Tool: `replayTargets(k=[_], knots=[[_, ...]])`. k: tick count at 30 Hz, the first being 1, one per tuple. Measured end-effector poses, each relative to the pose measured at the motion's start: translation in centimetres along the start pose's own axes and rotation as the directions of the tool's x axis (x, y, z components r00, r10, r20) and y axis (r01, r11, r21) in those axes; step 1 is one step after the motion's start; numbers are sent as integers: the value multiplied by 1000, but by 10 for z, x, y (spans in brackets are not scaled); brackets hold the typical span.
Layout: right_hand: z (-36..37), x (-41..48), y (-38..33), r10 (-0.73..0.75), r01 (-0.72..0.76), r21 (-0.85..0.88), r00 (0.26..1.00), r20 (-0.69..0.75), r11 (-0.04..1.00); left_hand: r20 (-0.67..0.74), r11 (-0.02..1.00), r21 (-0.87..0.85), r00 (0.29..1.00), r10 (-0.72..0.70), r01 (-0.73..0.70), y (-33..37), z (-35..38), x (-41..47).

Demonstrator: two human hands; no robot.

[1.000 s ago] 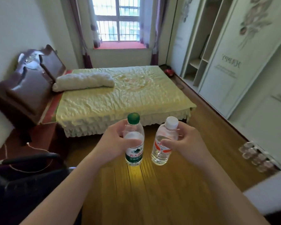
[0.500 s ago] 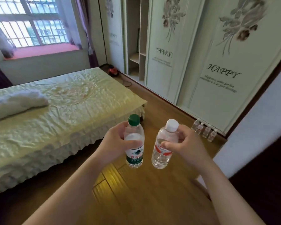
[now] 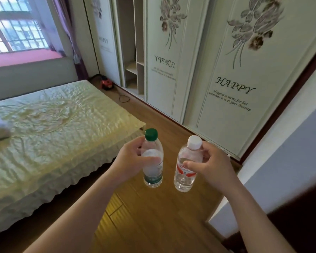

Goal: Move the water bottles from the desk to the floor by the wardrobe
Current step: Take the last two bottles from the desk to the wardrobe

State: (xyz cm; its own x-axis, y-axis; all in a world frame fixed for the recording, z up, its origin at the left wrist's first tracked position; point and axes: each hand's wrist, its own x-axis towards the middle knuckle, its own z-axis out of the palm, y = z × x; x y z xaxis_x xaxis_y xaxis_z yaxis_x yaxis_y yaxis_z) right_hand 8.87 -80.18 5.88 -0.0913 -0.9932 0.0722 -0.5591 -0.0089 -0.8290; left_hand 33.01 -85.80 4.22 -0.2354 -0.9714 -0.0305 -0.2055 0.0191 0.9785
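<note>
Green-capped bottle (image 3: 152, 159) upright at left, white-capped bottle (image 3: 187, 166) with red label tilted slightly, just right, both clear, held above the floor

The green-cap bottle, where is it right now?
The green-cap bottle is upright in the left hand, mid-view above the floor, left of the white-cap bottle.

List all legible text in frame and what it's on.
"HAPPY": near wardrobe door
"Happiness seems far but sometimes it is at your doorstep": same door
"HAPPY", mirrored: middle wardrobe door; small print blurred
Far wardrobe door: blurred
Green-cap bottle label, white-cap bottle label: unreadable
</note>
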Motion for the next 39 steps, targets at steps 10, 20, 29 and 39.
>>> replayTargets(k=[10, 20, 29, 39], knots=[[16, 159, 23, 77, -76, 5, 995, -71, 997, 122, 997, 48, 991, 57, -63, 2, -22, 182], [25, 320, 29, 152, -148, 36, 973, -174, 988, 248, 986, 129, 966, 70, -105, 11, -35, 377], [-17, 462, 93, 194, -176, 105, 962, -193, 979, 294, 979, 176, 955, 46, -102, 6, 18, 540], [-94, 612, 191, 291, -266, 137, 932, -217, 954, 376, 969, 229, 927, -1, -92, -7, 119, 730]])
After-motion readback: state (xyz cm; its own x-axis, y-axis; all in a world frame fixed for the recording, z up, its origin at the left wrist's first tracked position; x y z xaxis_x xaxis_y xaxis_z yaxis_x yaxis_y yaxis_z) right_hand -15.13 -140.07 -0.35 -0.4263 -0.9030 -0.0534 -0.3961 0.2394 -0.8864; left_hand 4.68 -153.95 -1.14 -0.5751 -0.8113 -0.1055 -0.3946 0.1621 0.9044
